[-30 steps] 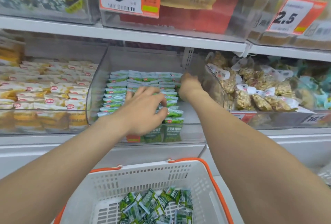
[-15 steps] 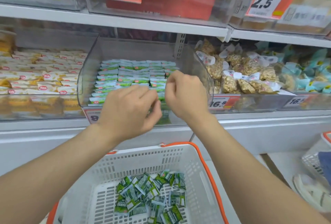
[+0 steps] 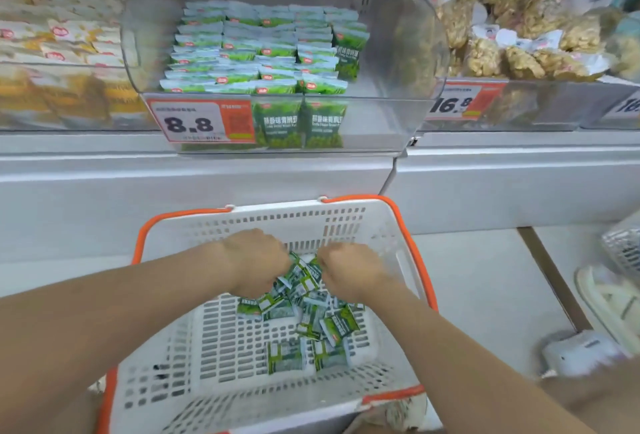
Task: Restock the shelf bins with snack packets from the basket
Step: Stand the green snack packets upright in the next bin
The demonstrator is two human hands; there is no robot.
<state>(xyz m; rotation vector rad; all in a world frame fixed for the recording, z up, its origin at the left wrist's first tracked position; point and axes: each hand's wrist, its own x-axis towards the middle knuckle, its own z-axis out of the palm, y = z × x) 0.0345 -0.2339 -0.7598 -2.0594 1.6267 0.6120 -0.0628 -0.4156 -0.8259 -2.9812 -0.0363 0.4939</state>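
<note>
Head view: both hands down inside the basket, shelf bins above.
Packets: green snack packets (image 3: 313, 315), a loose heap lying on the basket floor, mostly toward its far and right part, with two lying flat nearer the camera.
Left hand (image 3: 256, 262): knuckles up at the far-left edge of the heap, fingers curled down round packets; fingertips hidden under the hand.
Right hand (image 3: 349, 269): knuckles up just beside the left hand, fingers likewise curled round packets at the top of the heap; fingertips hidden.
Between the hands: a few packets stand up, bunched and touching both hands.
Basket (image 3: 391, 222): white slotted plastic with an orange rim, standing in front of the shelf base.
Middle bin (image 3: 412, 38): clear plastic, directly above the basket; its right part is bare.
Stocked packets (image 3: 263, 49): matching green packets in neat overlapping rows filling the left and centre of the middle bin, two upright against its front wall.
Price tag (image 3: 202, 123): white and orange, reads 8.8, on the middle bin's front at the left.
Left bin (image 3: 62, 52): white and yellow packets in rows, blurred.
Right bin (image 3: 519, 35): clear bags of brown snacks piled up, with a tag (image 3: 457, 104) reading 16.8.
Right edge: blurred pale objects on the floor; what they are cannot be told.
</note>
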